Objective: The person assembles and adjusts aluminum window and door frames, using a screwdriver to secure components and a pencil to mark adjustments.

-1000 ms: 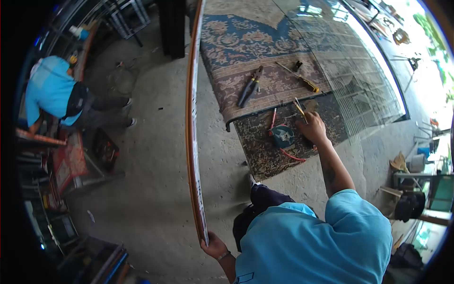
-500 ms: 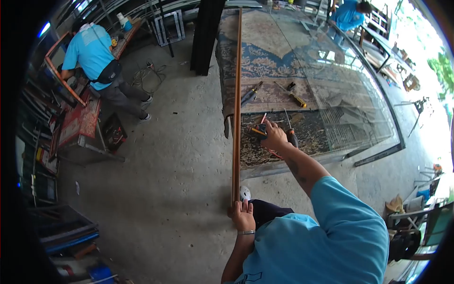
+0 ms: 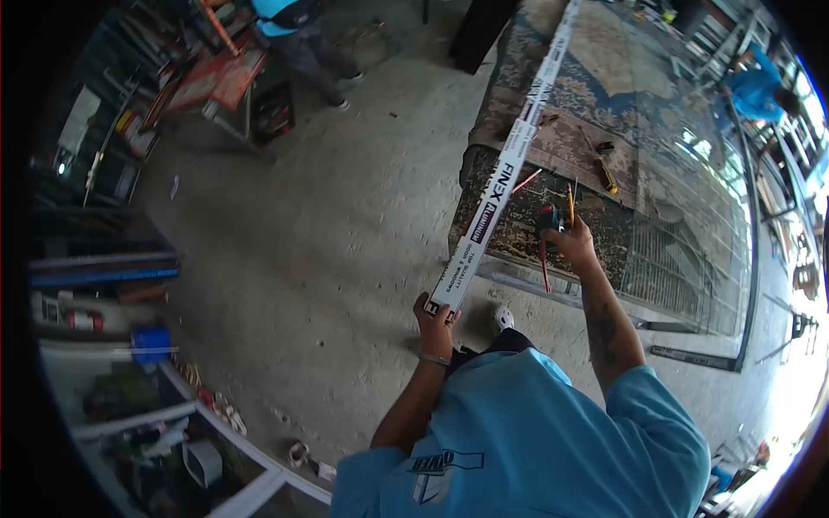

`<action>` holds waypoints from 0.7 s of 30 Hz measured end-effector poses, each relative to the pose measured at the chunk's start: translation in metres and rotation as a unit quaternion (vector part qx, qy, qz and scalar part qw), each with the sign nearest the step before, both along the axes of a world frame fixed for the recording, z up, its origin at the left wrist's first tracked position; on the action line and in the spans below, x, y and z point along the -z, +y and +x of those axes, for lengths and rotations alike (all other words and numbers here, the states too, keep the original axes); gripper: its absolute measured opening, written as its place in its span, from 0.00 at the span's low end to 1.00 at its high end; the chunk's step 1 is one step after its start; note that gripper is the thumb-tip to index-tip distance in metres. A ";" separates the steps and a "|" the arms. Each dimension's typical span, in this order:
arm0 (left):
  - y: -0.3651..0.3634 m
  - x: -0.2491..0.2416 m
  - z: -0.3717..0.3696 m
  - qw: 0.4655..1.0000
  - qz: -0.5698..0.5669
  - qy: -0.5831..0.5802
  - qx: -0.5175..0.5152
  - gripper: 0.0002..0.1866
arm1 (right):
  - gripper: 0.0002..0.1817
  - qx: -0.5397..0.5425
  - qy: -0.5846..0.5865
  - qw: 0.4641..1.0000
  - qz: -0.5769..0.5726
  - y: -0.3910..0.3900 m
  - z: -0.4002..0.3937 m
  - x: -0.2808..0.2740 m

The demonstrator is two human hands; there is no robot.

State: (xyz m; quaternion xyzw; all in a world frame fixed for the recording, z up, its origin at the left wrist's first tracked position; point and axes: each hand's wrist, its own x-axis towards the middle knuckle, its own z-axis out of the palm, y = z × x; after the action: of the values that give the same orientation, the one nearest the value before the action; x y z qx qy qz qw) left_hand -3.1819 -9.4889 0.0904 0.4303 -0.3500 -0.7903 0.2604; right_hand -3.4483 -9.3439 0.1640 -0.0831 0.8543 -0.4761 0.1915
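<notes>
My left hand [image 3: 439,318] is closed around the near end of a long aluminium profile [image 3: 490,205] with a white "FINEX ALUMINUM" label face showing. The profile runs away from me, its far part over the carpet-covered table [image 3: 609,226]. In my right hand [image 3: 573,243], over the table's near edge, is a dark tape measure [image 3: 548,217]. A yellow pencil [image 3: 571,205] sticks up by the same fingers. Below the tape measure hangs a red strip [image 3: 545,269]. A thin red stick [image 3: 528,180] lies beside the profile, and a yellow-handled screwdriver [image 3: 610,178] rests farther back.
A large glass pane [image 3: 691,224] covers the table's right side, near a dark metal frame [image 3: 698,359]. At upper left a person [image 3: 304,47] stands by a red bench [image 3: 211,82]; another person [image 3: 756,86] is at far right. Framed panels [image 3: 104,268] stand at left.
The profile has turned from its brown face to the white labelled one and now slants to the right. My right hand has lifted the tape measure, with the pencil upright beside it. The view has shifted.
</notes>
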 end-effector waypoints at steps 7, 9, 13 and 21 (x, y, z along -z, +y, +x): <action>0.036 0.004 -0.014 0.997 0.077 0.012 -0.004 0.15 | 0.40 -0.072 0.223 0.951 0.203 -0.016 -0.023 0.022; 0.038 0.009 -0.017 0.997 0.065 0.014 -0.049 0.13 | 0.38 -0.092 0.244 0.942 0.209 -0.017 -0.028 0.032; 0.037 0.003 -0.015 0.992 0.085 0.033 -0.091 0.16 | 0.27 -0.084 0.385 0.917 0.071 -0.015 -0.022 0.042; 0.055 -0.069 -0.008 0.895 -0.439 -0.063 0.056 0.22 | 0.20 -0.091 -0.303 0.915 -0.249 -0.050 0.007 -0.028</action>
State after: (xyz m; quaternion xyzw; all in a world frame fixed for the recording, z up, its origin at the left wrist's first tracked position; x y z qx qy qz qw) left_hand -3.1899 -9.4336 0.1598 0.3008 -0.7004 -0.5408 0.3557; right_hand -3.4418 -9.3941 0.1919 -0.0569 0.5974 -0.6565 0.4570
